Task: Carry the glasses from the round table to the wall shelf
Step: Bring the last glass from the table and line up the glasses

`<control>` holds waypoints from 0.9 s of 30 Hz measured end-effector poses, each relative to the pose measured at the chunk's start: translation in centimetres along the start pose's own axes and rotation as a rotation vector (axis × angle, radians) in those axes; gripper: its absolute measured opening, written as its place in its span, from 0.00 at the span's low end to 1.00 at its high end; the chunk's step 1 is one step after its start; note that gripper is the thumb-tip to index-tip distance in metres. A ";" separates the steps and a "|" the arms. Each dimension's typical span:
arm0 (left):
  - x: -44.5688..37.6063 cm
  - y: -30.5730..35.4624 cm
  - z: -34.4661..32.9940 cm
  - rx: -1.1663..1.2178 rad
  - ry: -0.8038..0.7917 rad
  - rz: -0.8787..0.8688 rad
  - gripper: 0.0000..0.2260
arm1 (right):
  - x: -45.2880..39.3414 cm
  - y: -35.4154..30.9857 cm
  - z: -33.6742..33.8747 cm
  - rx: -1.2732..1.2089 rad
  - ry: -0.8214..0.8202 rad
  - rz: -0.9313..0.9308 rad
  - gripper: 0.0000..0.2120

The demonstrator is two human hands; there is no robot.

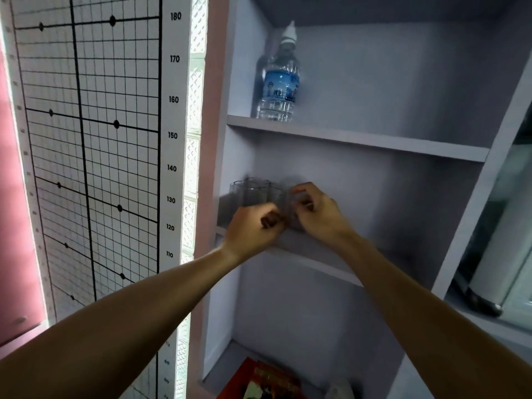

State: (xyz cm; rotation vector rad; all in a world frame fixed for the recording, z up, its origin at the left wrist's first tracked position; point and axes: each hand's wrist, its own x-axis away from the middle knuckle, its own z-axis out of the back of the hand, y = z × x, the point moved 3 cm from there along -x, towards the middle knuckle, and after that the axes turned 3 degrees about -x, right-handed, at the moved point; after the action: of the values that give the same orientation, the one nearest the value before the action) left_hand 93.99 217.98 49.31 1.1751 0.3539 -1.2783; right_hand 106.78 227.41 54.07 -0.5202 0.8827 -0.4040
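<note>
Here, head view:
Glasses: clear, clustered at the left of the wall shelf's middle board, blurred.
Left hand: fingers curled at the glasses; grasp cannot be told.
Right hand: fingers curled beside them; likewise unclear.
Water bottle: upright, board above.
</note>
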 end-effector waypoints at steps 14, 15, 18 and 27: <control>0.5 -0.2 1.4 -0.015 0.009 -0.128 0.08 | -0.4 -0.8 1.4 0.074 -0.187 -0.033 0.07; 0.5 0.3 0.9 -0.015 0.007 -0.153 0.09 | -0.3 -0.6 2.0 0.073 -0.195 -0.044 0.07; 0.2 1.7 -0.7 0.003 -0.029 -0.187 0.08 | 0.3 0.3 3.8 0.087 -0.200 -0.070 0.08; -1.5 3.2 -4.6 -0.065 -0.168 -0.132 0.07 | 2.4 3.3 6.9 0.061 -0.039 -0.184 0.16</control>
State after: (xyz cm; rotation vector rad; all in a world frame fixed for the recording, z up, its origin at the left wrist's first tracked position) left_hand 98.03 222.14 50.05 0.9954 0.3507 -1.4589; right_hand 114.14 230.63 54.32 -0.5534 0.7848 -0.5845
